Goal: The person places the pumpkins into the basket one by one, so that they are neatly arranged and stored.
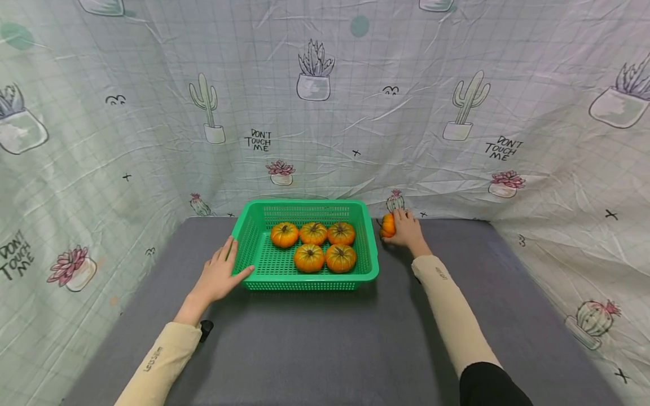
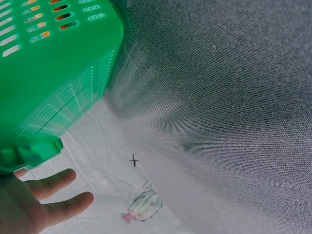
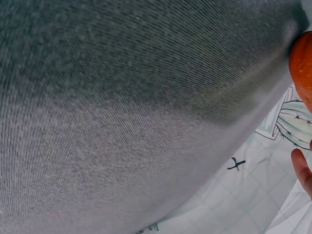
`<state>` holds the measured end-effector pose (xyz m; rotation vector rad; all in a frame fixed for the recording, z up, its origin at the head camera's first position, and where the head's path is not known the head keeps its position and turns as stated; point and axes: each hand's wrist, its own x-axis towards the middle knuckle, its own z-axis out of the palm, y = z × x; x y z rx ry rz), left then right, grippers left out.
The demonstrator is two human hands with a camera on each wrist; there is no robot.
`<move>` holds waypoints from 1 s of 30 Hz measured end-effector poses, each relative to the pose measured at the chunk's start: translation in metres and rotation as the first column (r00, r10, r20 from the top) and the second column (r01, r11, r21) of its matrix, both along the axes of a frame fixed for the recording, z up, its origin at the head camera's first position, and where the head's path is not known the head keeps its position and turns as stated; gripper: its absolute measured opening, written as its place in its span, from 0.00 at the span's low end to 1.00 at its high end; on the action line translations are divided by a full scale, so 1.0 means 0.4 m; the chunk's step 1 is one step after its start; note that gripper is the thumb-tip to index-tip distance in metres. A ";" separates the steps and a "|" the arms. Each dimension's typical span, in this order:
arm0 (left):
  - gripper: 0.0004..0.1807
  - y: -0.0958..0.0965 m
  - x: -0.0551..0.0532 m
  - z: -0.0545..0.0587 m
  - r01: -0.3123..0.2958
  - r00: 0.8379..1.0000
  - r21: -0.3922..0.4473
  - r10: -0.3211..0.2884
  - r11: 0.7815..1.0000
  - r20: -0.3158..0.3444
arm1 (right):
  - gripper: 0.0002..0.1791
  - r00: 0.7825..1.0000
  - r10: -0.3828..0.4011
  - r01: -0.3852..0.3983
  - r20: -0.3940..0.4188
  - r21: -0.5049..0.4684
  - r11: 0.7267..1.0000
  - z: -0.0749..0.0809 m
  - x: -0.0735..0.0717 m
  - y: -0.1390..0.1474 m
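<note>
A green plastic basket [image 1: 311, 285] with slotted walls sits on the table, with several small orange pumpkins [image 1: 308, 258] inside it. My left hand [image 1: 218, 276] lies at the basket's left rim, thumb over the near left corner and fingers spread. In the left wrist view its fingers [image 2: 51, 185] stretch out below the rim. Right of the basket, my right hand [image 1: 406, 231] holds another small pumpkin [image 1: 388, 225], whose stem points left. That pumpkin [image 3: 303, 68] shows only in part at the right wrist view's edge, near one fingertip [image 3: 300, 163].
Dark grey fabric covers the table [image 1: 315, 344]. Behind and at both sides hangs a pale cloth [image 1: 355, 124] printed with cacti and potted plants. The held pumpkin is close to the table's back edge.
</note>
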<state>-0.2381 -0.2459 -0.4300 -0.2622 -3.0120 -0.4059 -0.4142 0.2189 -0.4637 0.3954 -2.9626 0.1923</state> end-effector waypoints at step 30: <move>0.49 -0.001 -0.002 -0.007 -0.003 1.000 0.000 0.003 1.000 -0.002 | 0.47 0.999 -0.029 0.028 0.019 0.041 0.999 0.001 0.014 -0.004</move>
